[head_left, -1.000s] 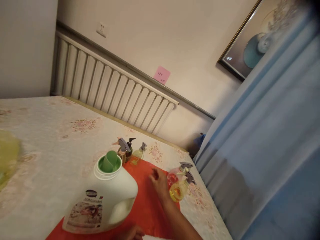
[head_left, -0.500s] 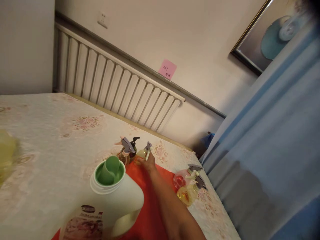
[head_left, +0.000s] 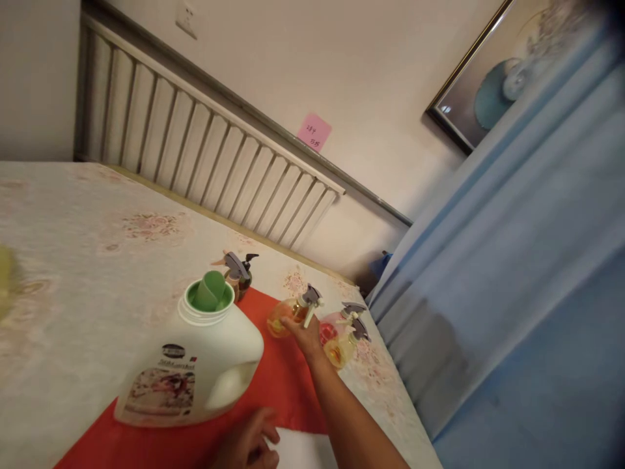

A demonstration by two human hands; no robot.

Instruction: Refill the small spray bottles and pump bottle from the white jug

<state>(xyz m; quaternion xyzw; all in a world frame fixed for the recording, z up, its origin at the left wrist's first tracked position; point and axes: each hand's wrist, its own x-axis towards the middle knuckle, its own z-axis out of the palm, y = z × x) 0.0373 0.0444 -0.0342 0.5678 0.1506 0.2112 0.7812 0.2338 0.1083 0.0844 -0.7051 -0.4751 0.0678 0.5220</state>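
My right hand (head_left: 305, 335) is closed around a clear spray bottle (head_left: 277, 320) with orange-yellow liquid and a grey-and-white trigger head. The bottle is tilted over the red cloth (head_left: 288, 381). My left hand (head_left: 249, 443) shows at the bottom edge, slightly blurred, its fingers loosely bent and apart with nothing in them. In front of it stands a large white detergent jug (head_left: 215, 352) with a green cup-like spout in its mouth. Just right of my right hand are a spray bottle with red liquid (head_left: 328, 332) and another with yellow liquid (head_left: 338, 353).
Behind the jug stand a brownish spray bottle (head_left: 234, 277) and a dark pump bottle (head_left: 247, 277). A flowered tablecloth (head_left: 73, 260) covers the table. Something yellow (head_left: 4, 277) sits at the left edge. A radiator (head_left: 195, 143) lies behind, a blue curtain (head_left: 512, 260) to the right.
My right hand has moved the spray bottle right and nearer, away from the brownish bottle and dark pump bottle. My left hand has come into view at the bottom. The view has shifted.
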